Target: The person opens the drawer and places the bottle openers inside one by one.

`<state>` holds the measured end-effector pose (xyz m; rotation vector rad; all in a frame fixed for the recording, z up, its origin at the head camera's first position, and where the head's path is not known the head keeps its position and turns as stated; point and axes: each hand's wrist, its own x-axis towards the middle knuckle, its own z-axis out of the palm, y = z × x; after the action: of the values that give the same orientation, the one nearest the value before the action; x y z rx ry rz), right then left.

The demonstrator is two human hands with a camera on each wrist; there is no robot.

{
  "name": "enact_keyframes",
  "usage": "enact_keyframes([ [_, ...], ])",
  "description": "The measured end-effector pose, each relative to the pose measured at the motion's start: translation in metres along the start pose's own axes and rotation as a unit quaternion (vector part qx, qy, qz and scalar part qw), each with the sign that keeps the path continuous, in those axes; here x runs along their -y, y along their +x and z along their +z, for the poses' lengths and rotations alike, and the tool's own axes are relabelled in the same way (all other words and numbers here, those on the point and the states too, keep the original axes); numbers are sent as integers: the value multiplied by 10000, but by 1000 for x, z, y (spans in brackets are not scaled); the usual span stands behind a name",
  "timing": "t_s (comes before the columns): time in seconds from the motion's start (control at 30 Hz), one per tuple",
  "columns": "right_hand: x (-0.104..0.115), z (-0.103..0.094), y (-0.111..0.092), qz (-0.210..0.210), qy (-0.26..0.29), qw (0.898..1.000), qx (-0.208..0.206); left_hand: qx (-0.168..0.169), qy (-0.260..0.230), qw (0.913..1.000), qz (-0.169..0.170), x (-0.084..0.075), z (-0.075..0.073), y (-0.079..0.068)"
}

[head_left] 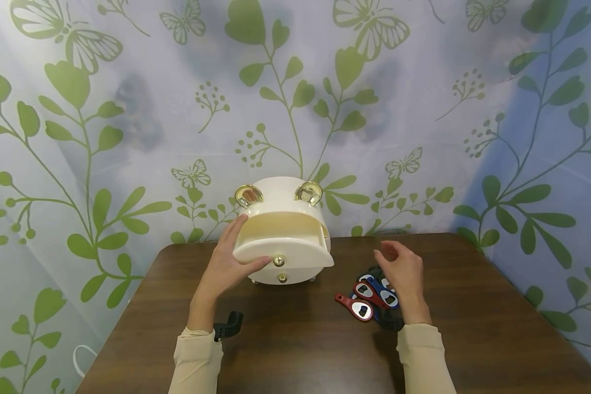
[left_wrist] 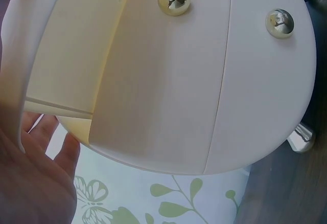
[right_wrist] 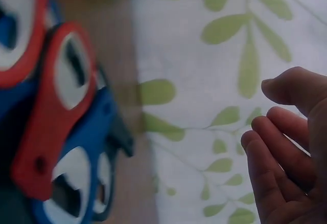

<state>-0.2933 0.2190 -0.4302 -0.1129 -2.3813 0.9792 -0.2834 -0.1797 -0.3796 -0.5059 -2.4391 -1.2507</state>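
Observation:
A cream oval mini cabinet (head_left: 309, 274) with gold ear-like trims stands at the table's back. Its upper drawer (head_left: 256, 249) is pulled out, showing a pale yellow inside; the lower drawer front (left_wrist: 255, 81) is flush. Each drawer has a round gold knob. My left hand (head_left: 225, 268) spans the cabinet's left side, fingers extended along it and thumb across the upper drawer front near its knob (head_left: 278, 261). Above a pile of bottle openers (head_left: 363, 310) hovers my right hand (head_left: 403, 272), fingers loosely bent, holding nothing. The openers have red, blue and dark handles.
The brown wooden table (head_left: 295, 339) reaches back to a hanging cloth (head_left: 177, 109) printed with green leaves and butterflies. Black wrist straps sit on both wrists. A white cable loop (head_left: 81, 358) hangs by the table's left edge.

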Motion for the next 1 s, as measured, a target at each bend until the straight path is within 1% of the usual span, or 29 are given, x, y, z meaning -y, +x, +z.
enact_keyframes([
  [0.2, -18, 8, -3, 365, -296, 9977, 495, 5, -7, 10000, 21, 1, 1, -1],
  [0.43, -33, 16, -6, 839, -516, 9917, 828, -25, -13, 9999, 118, 3, 2, 1],
  [0.7, -48, 20, -7, 906, -714, 9883, 995, -38, 20, 9999, 101, 4, 1, 1],
  [0.87, -55, 22, -9, 1010, -764, 9850, 1172, -45, 21, 9999, 116, 4, 1, 1],
  [1.0, -60, 23, -10, 1038, -787, 9837, 1237, -31, 29, 10000, 74, 3, 1, 1],
])
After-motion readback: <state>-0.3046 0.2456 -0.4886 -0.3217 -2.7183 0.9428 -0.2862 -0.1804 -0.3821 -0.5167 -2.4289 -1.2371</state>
